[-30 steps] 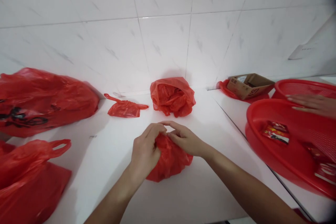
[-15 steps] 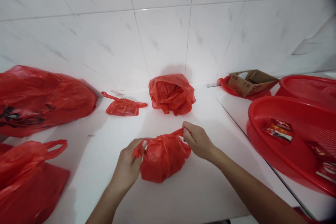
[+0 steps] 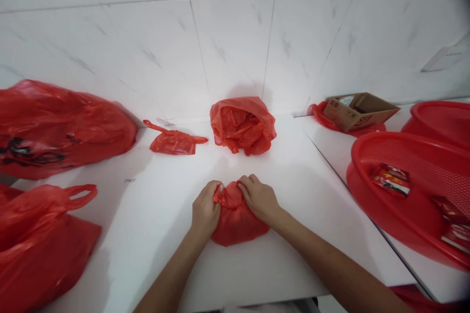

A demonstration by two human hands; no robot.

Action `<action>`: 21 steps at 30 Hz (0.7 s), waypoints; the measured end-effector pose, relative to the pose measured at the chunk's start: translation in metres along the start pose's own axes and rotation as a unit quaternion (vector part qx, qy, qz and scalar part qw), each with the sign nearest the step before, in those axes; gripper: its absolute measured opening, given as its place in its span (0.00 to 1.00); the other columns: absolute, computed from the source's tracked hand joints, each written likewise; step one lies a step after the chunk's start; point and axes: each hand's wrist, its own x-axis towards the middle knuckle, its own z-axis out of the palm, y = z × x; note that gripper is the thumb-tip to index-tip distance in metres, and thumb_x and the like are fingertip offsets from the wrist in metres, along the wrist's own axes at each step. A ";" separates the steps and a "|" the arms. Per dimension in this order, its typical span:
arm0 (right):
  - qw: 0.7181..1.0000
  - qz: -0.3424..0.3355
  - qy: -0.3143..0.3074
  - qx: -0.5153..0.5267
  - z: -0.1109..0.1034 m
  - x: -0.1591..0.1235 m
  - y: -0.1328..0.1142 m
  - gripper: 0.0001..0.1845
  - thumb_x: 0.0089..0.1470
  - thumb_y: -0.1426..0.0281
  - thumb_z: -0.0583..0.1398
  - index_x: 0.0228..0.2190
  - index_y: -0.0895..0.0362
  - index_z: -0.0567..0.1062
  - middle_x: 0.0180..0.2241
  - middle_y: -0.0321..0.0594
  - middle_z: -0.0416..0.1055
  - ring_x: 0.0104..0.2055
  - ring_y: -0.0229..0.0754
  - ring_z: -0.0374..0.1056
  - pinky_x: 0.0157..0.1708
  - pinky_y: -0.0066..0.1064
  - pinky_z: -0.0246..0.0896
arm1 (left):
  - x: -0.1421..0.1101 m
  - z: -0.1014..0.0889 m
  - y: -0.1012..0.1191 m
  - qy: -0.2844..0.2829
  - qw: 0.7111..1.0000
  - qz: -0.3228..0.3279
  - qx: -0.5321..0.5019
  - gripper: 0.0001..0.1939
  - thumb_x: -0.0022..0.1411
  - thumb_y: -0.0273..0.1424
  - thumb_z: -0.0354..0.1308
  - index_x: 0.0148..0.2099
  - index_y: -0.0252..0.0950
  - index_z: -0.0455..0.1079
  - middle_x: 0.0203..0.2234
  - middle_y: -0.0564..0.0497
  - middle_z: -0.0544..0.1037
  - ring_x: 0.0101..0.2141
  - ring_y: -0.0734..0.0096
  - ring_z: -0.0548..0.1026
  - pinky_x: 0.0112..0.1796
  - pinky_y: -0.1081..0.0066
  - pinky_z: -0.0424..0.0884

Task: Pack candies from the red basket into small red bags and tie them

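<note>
The left hand [image 3: 206, 211] and right hand [image 3: 260, 198] pinch opposite sides of the gathered top of a red bag [image 3: 240, 227], which rests between them on a white surface [image 3: 147, 205]. Behind it, near the tiled wall [image 3: 235, 34], sit an open bag [image 3: 244, 124] and a small tied bag [image 3: 172, 143]. To the right, a basket [image 3: 418, 210] holds packets [image 3: 392, 180], with a carton [image 3: 348, 116] beyond.

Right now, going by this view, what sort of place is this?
Perhaps a work counter in a shop or small workroom: several red plastic bags on a white tabletop, small packets in a red basket, and a tiled wall behind.
</note>
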 end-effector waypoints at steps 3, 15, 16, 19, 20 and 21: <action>1.000 0.016 -0.002 -0.020 0.002 0.009 0.013 0.17 0.67 0.63 0.43 0.44 0.52 0.69 0.36 0.37 0.74 0.33 0.38 0.70 0.29 0.27 0.50 | 0.009 0.002 -0.012 -0.026 0.998 -0.021 0.054 0.12 0.69 0.34 0.40 0.41 0.41 0.64 0.28 0.54 0.75 0.30 0.68 0.73 0.33 0.71 0.64; 0.992 0.072 0.008 -0.104 0.016 0.056 0.053 0.19 0.67 0.60 0.43 0.45 0.53 0.70 0.32 0.41 0.77 0.31 0.41 0.71 0.25 0.28 0.43 | 0.064 0.019 -0.044 -0.096 0.968 -0.047 0.229 0.15 0.67 0.35 0.44 0.49 0.44 0.69 0.33 0.49 0.80 0.32 0.61 0.76 0.29 0.70 0.59; 0.992 0.072 0.009 -0.104 0.018 0.057 0.054 0.19 0.67 0.61 0.43 0.45 0.53 0.70 0.33 0.41 0.77 0.32 0.41 0.71 0.26 0.28 0.43 | 0.065 0.020 -0.044 -0.096 0.966 -0.043 0.234 0.15 0.67 0.35 0.44 0.50 0.44 0.69 0.33 0.49 0.80 0.33 0.61 0.76 0.29 0.70 0.59; 0.992 0.076 0.017 -0.098 0.022 0.057 0.057 0.20 0.67 0.60 0.42 0.45 0.53 0.70 0.35 0.41 0.77 0.33 0.41 0.71 0.26 0.28 0.43 | 0.064 0.022 -0.044 -0.087 0.966 -0.033 0.240 0.15 0.67 0.35 0.44 0.50 0.43 0.70 0.36 0.49 0.80 0.35 0.61 0.76 0.31 0.69 0.60; 0.992 0.077 0.019 -0.094 0.023 0.057 0.057 0.21 0.67 0.60 0.42 0.44 0.53 0.70 0.36 0.41 0.77 0.33 0.41 0.71 0.26 0.28 0.44 | 0.064 0.023 -0.044 -0.082 0.967 -0.030 0.240 0.16 0.68 0.36 0.44 0.50 0.43 0.70 0.37 0.48 0.80 0.36 0.61 0.76 0.31 0.69 0.61; 0.993 0.079 0.022 -0.090 0.022 0.057 0.057 0.21 0.67 0.59 0.42 0.44 0.53 0.70 0.37 0.41 0.77 0.34 0.41 0.71 0.27 0.28 0.44 | 0.063 0.023 -0.044 -0.075 0.968 -0.028 0.239 0.16 0.68 0.37 0.43 0.49 0.43 0.70 0.38 0.48 0.80 0.37 0.61 0.75 0.32 0.69 0.61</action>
